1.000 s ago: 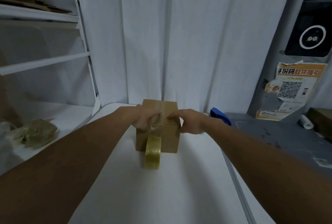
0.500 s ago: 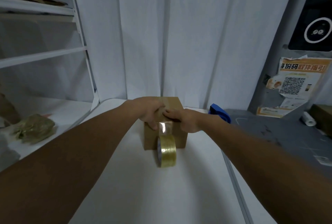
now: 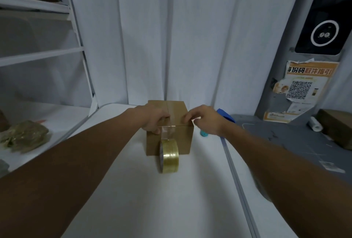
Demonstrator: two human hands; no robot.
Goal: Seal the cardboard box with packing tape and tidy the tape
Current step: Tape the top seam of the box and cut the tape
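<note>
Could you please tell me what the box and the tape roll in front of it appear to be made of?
The box looks like plain brown cardboard with a matte finish: flat panels, sharp folded edges and a flap seam on top. The tape roll appears to be clear plastic packing tape, glossy and yellowish where it is wound thick; the strip running up onto the box is see-through and shiny. Its core cannot be made out.

Single head-worn wide-angle view. It faces forward and down along both forearms. The white table (image 3: pixel 133 190) lies near.
</note>
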